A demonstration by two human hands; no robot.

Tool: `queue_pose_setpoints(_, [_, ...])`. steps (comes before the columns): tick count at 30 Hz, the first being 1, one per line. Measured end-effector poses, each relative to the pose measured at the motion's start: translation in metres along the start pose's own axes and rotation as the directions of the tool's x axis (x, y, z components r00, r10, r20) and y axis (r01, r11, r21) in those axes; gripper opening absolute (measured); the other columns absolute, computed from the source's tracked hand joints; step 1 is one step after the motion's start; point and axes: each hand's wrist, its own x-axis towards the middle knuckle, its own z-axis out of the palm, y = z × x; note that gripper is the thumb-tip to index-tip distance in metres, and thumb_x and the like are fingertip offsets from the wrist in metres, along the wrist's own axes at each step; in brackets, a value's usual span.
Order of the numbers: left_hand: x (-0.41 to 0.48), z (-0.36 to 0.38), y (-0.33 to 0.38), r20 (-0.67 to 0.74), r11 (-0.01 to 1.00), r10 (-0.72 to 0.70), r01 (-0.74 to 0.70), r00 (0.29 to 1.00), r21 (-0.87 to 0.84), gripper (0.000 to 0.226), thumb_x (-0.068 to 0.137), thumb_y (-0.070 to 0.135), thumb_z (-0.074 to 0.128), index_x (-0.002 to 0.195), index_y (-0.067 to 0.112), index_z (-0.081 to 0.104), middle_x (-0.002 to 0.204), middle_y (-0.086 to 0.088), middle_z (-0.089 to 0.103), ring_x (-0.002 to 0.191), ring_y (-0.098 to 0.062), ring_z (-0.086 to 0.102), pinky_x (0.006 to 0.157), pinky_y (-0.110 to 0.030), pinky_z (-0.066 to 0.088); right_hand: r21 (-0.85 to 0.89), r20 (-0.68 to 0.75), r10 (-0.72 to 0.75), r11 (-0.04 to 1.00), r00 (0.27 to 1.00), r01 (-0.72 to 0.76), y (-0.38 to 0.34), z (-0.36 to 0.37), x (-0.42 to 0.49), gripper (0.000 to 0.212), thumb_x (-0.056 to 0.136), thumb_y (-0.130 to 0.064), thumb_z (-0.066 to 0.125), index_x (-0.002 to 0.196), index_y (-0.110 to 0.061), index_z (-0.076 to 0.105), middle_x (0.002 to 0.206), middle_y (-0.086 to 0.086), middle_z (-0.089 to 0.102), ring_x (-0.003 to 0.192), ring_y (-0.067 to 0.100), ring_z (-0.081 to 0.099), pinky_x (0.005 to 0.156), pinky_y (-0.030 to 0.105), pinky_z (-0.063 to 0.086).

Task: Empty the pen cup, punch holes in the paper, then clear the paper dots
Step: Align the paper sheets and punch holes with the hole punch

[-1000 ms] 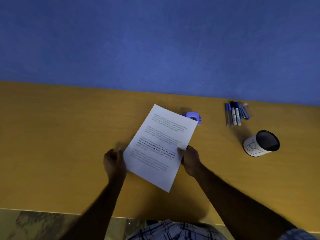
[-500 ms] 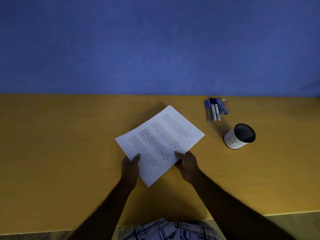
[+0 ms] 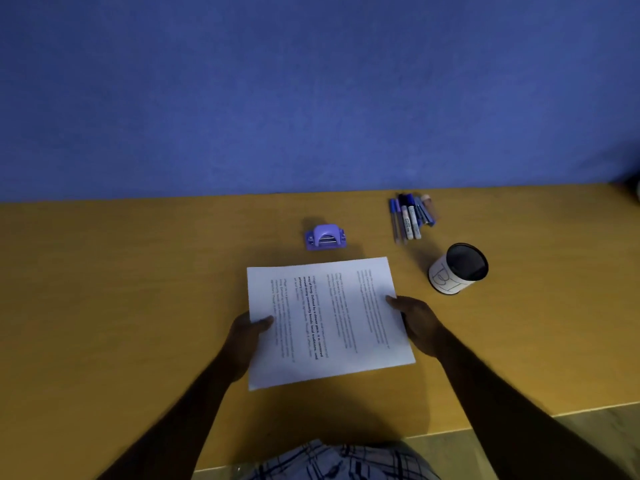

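Observation:
A printed white paper (image 3: 329, 320) is held in front of me over the wooden table, turned sideways so its text runs top to bottom. My left hand (image 3: 247, 336) grips its left edge with the thumb on top. My right hand (image 3: 417, 322) grips its right edge the same way. A small purple hole punch (image 3: 325, 238) stands just beyond the paper's far edge, not touching it. The black mesh pen cup (image 3: 459, 268) with a white label lies tilted to the right, empty. Several pens and markers (image 3: 410, 216) lie in a bunch behind the cup.
The yellow-brown table (image 3: 121, 306) runs along a blue wall (image 3: 311, 91). Its near edge crosses the lower part of the view, with floor showing at the lower right. My checked clothing is at the bottom centre.
Both hands have turned the paper from a diagonal slant to sideways and drawn it nearer to me. The hole punch, hidden by the paper half a second ago, is uncovered again.

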Motion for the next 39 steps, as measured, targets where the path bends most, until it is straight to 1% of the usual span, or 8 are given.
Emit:
queue_pose_setpoints(5, [0.013, 0.013, 0.011, -0.053, 0.998, 0.004, 0.000, 0.999, 0.065, 0.016, 0.096, 0.008, 0.053, 0.104, 0.008, 0.067, 0.095, -0.010, 0.071, 0.086, -0.027, 0.067, 0.070, -0.036, 0.051, -0.120, -0.119, -0.074, 0.991, 0.990, 0.060, -0.004, 0.003, 0.010, 0.022, 0.093, -0.009, 0.059, 0.107, 0.007, 0.064, 0.109, 0.025, 0.069, 0.098, 0.043, 0.067, 0.090, 0.055, 0.054])
queue_pose_setpoints(8, [0.020, 0.017, 0.012, -0.054, 0.979, 0.058, -0.046, 0.997, 0.200, 0.016, 0.098, 0.022, 0.053, 0.103, 0.012, 0.064, 0.094, -0.012, 0.071, 0.085, -0.029, 0.068, 0.071, -0.035, 0.053, -0.215, -0.234, -0.116, 0.974, 0.965, 0.065, -0.003, 0.005, 0.014, 0.014, 0.093, -0.010, 0.060, 0.101, 0.001, 0.066, 0.104, 0.019, 0.071, 0.089, 0.034, 0.069, 0.080, 0.044, 0.057])
queue_pose_setpoints(11, [0.023, 0.022, 0.013, -0.051, 0.956, 0.120, -0.101, 0.992, 0.277, 0.009, 0.097, 0.022, 0.054, 0.100, 0.020, 0.063, 0.093, -0.007, 0.070, 0.083, -0.024, 0.069, 0.067, -0.030, 0.052, -0.262, -0.257, -0.145, 0.962, 0.956, 0.076, -0.003, 0.005, 0.015, 0.009, 0.095, -0.011, 0.058, 0.098, -0.008, 0.066, 0.096, 0.010, 0.072, 0.083, 0.028, 0.069, 0.069, 0.035, 0.055])
queue_pose_setpoints(16, [0.029, 0.024, 0.013, -0.029, 0.922, 0.160, -0.139, 0.987, 0.361, 0.016, 0.097, 0.015, 0.054, 0.095, 0.030, 0.058, 0.095, 0.000, 0.068, 0.087, -0.017, 0.067, 0.071, -0.031, 0.052, -0.303, -0.283, -0.162, 0.950, 0.945, 0.072, -0.001, 0.003, 0.020, 0.010, 0.095, -0.013, 0.057, 0.104, -0.010, 0.061, 0.096, 0.006, 0.070, 0.082, 0.023, 0.068, 0.067, 0.033, 0.055])
queue_pose_setpoints(19, [0.034, 0.026, 0.011, -0.043, 0.924, 0.146, -0.120, 0.988, 0.363, 0.013, 0.097, 0.015, 0.052, 0.100, 0.024, 0.059, 0.097, -0.003, 0.068, 0.089, -0.020, 0.067, 0.071, -0.031, 0.052, -0.316, -0.298, -0.159, 0.947, 0.941, 0.060, -0.001, 0.002, 0.024, 0.012, 0.096, -0.014, 0.055, 0.106, -0.009, 0.060, 0.095, 0.005, 0.069, 0.079, 0.020, 0.067, 0.062, 0.029, 0.052])
queue_pose_setpoints(22, [0.039, 0.025, 0.011, -0.068, 0.928, 0.150, -0.116, 0.986, 0.354, 0.015, 0.097, 0.015, 0.052, 0.110, 0.014, 0.060, 0.098, -0.005, 0.068, 0.088, -0.020, 0.067, 0.069, -0.030, 0.051, -0.326, -0.311, -0.182, 0.942, 0.933, 0.075, -0.003, -0.001, 0.028, 0.013, 0.096, -0.014, 0.056, 0.106, -0.008, 0.060, 0.097, 0.009, 0.070, 0.082, 0.025, 0.068, 0.069, 0.038, 0.056])
queue_pose_setpoints(33, [0.067, 0.026, 0.021, -0.151, 0.924, 0.138, -0.073, 0.979, 0.375, 0.016, 0.097, 0.016, 0.053, 0.110, 0.010, 0.057, 0.098, -0.006, 0.067, 0.087, -0.022, 0.066, 0.065, -0.029, 0.051, -0.367, -0.310, -0.200, 0.927, 0.929, 0.077, -0.019, -0.002, 0.056, 0.014, 0.096, -0.014, 0.056, 0.108, -0.007, 0.059, 0.101, 0.009, 0.067, 0.088, 0.025, 0.067, 0.079, 0.043, 0.058])
queue_pose_setpoints(39, [0.077, 0.025, 0.021, -0.169, 0.923, 0.138, -0.064, 0.976, 0.379, 0.020, 0.096, 0.016, 0.054, 0.114, 0.007, 0.057, 0.102, -0.009, 0.067, 0.086, -0.022, 0.066, 0.065, -0.030, 0.051, -0.388, -0.322, -0.200, 0.919, 0.925, 0.063, -0.024, -0.002, 0.067, 0.019, 0.095, -0.016, 0.058, 0.112, -0.008, 0.059, 0.103, 0.008, 0.067, 0.088, 0.023, 0.067, 0.075, 0.038, 0.058])
